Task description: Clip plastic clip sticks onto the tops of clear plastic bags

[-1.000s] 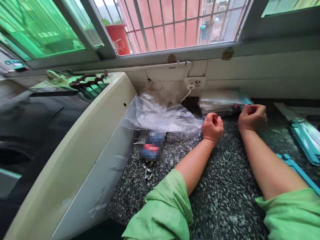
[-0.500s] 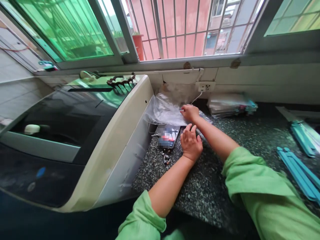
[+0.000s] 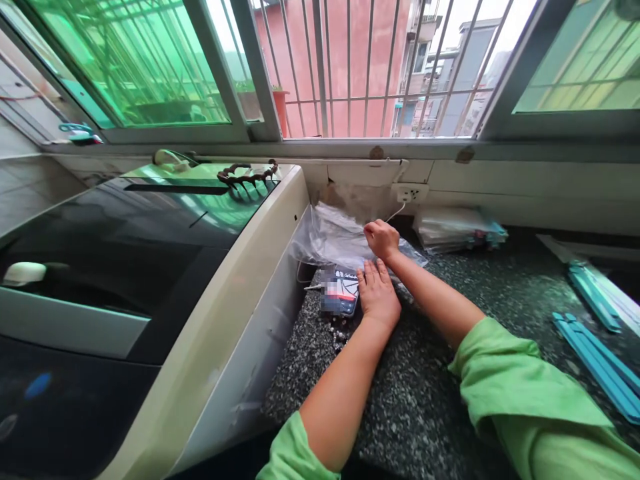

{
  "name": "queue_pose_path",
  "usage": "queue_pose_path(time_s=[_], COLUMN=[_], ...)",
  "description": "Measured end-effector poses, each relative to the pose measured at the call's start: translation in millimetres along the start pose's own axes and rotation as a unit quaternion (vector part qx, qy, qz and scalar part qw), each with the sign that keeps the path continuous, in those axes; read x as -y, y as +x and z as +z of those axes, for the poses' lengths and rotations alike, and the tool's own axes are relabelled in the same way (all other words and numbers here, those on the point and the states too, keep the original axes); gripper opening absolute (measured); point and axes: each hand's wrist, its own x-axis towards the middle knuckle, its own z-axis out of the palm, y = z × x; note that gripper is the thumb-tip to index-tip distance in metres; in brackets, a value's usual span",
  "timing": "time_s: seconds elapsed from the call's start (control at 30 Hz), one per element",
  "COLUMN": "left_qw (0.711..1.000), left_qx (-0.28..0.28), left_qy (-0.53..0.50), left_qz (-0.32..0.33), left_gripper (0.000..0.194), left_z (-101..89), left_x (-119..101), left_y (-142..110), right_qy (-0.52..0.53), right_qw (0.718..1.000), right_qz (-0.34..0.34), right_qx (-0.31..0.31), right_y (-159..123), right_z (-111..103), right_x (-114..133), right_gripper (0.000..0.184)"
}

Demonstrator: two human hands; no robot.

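Observation:
Clear plastic bags [image 3: 333, 237] lie in a crumpled, overlapping pile on the dark speckled counter. My right hand [image 3: 383, 240] is over their right side, its fingers curled in a pinch on the plastic bag; the fingertips are partly hidden. Just below it, my left hand [image 3: 379, 293] lies with fingers stretched out, their tips at the near edge of the bags. A phone [image 3: 345, 293] with a lit, partly blurred screen sits left of that hand, close to its fingers. Small beads or trinkets [image 3: 340, 333] are scattered below the phone.
A large cream machine with a dark glass lid [image 3: 295, 200] fills the left side. A stack of bagged items [image 3: 453, 227] stands near the wall. Turquoise strips [image 3: 595, 363] lie on the counter [image 3: 435, 393] at right. A wall socket [image 3: 413, 194] holds a white cable.
My left hand has flattened, its fingers now straighter and at the bags' edge. My right hand has curled more tightly. The camera view has shifted slightly.

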Motion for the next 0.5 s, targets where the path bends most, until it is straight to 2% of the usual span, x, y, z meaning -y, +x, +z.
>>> queue_pose_path(time_s=[0.13,0.23,0.4,0.5], left_qw=[0.998,0.990,0.958,0.943], left_qx=[-0.021,-0.069,-0.182,-0.219], left_qy=[-0.052,-0.109,-0.181,-0.195], left_qz=[0.015,0.053,0.127,0.156], left_gripper=[0.060,0.056,0.038,0.032], left_z=[-1.5,-3.3,-6.0,-5.0], left_x=[2.1,3.6,7.1,9.6], left_y=[-0.5,0.7,3.1,3.6], right_qy=[0.059,0.088,0.104,0.099], right_qw=[0.992,0.984,0.979,0.981], right_qz=[-0.032,-0.038,-0.029,-0.022], right_qx=[-0.104,-0.149,-0.174,-0.167], right_y=[-26.8,-57.3,-117.5,-155.1], right_z=[-18.3,-34.4,-62.8,-79.5], right_x=[-25.4,-46.7,-80.1,-99.8], right_gripper=[0.024,0.022,0.020,0.020])
